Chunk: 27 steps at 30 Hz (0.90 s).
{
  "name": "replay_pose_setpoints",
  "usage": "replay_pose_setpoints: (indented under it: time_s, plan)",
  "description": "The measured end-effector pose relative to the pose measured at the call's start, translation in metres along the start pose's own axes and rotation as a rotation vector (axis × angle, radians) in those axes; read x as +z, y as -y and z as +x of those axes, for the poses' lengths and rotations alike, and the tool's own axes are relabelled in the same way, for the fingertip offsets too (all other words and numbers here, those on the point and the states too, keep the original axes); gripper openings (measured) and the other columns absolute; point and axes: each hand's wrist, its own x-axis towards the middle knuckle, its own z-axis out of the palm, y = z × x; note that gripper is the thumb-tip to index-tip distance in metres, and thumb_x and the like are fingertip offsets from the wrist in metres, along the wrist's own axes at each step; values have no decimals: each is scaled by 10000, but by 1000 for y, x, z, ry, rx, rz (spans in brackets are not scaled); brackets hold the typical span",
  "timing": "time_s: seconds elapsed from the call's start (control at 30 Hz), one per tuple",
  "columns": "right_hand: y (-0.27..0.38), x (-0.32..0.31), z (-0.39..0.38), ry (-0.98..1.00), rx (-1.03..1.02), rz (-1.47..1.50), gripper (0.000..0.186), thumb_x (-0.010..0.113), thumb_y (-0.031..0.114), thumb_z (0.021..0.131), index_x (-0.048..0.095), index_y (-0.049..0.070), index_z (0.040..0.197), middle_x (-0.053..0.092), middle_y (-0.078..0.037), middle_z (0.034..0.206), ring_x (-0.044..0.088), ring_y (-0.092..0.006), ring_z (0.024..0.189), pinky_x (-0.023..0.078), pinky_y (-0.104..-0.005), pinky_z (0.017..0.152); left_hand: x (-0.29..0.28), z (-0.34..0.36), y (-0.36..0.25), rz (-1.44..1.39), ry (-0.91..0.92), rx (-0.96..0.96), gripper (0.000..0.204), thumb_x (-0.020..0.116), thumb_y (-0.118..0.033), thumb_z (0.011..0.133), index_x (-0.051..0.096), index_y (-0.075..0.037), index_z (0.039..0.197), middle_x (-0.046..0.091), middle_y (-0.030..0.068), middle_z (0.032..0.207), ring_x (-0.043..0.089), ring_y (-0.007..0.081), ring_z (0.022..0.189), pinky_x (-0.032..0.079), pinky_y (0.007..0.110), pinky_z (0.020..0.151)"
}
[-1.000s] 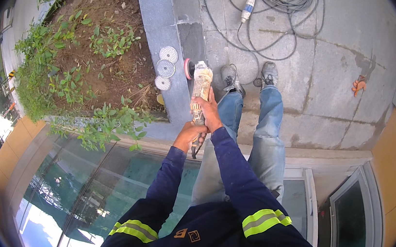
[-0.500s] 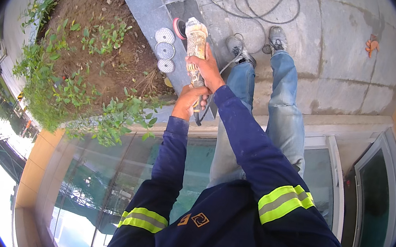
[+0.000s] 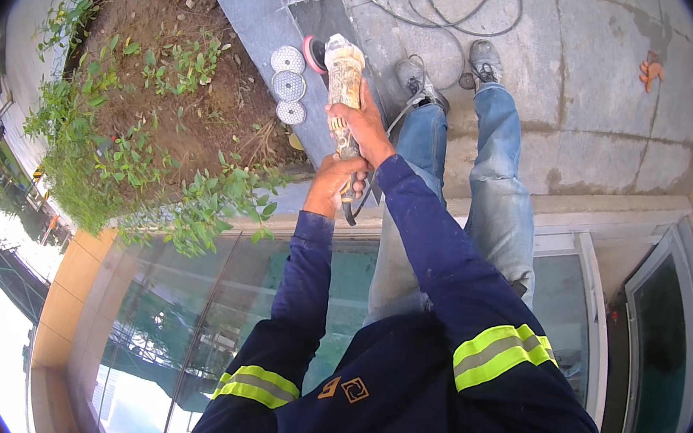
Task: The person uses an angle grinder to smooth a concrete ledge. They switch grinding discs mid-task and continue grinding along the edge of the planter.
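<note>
Bare left hand (image 3: 333, 185): curled in a grip, rearmost
Bare right hand (image 3: 364, 126): wrapped in a grip, farther forward
Navy-sleeved arms (image 3: 435, 227): both stretched forward, converging

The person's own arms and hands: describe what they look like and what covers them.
The left hand and right hand are bare, without gloves. The left sleeve and right sleeve are long and dark blue, reaching the wrists. Each carries a bright yellow-green band with a grey stripe along its middle.
</note>
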Motion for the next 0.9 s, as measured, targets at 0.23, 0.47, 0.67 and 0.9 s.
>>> replay_pose_setpoints:
  time_s: [0.23,0.47,0.67,0.9]
  plan:
    - [36,33,32,35,-43,-46,1181,806,57,779,49,23,1684,661,-133,1050,651,-201,757,541,-348,598,3,3,-50,39,-16,118,86,704,-41,844,645,-15,901,599,50,679,551,154,480,430,315,432]
    - [1,0,-11,-33,30,14,1153,806,48,791,78,24,1686,680,-159,1141,669,-195,796,547,-335,636,3,-7,6,6,-13,-4,83,694,-35,841,639,-9,897,594,55,675,549,159,484,431,324,437]
    - [-19,-25,-46,-88,99,1,1153,806,44,801,69,34,1688,683,-135,1080,662,-186,744,542,-343,583,12,-23,44,-22,-41,-129,98,705,-44,837,637,-7,898,578,44,658,541,159,495,400,332,447]
    - [11,8,-7,-16,5,16,1167,812,55,785,71,24,1686,672,-143,1091,667,-202,801,545,-340,644,5,-11,-6,13,-1,-7,95,698,-49,850,638,-15,916,584,42,672,549,152,489,430,321,441]
